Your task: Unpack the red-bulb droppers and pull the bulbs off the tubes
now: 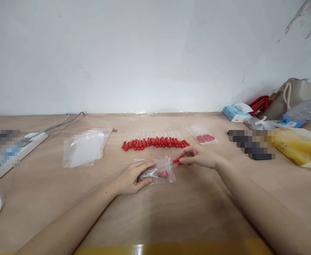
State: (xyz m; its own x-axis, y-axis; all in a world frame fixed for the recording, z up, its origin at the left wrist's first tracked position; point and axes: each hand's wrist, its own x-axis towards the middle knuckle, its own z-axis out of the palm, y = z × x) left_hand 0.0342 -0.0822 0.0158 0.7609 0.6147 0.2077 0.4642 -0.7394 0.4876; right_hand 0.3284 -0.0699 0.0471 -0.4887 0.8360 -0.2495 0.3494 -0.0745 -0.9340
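Note:
My left hand (135,177) grips a clear plastic bag (155,163) lying on the table, thumb on the near edge and fingers on the far edge. Inside the bag shows at least one dropper with a red bulb (163,174). The bag's mouth faces right. There, my right hand (197,157) pinches droppers by their red bulbs (177,160), their thin tubes pointing left at the opening; how many it holds I cannot tell. Beyond both hands lies a row of glass droppers (155,141), red bulbs toward me.
A filled bag of droppers (204,135) lies right of the row. Flat clear bags (87,147) are stacked at left. A power strip (35,141) with a grey cable sits far left. At right are a tissue box (236,113), a yellow pack (298,145) and a plastic bottle (306,109).

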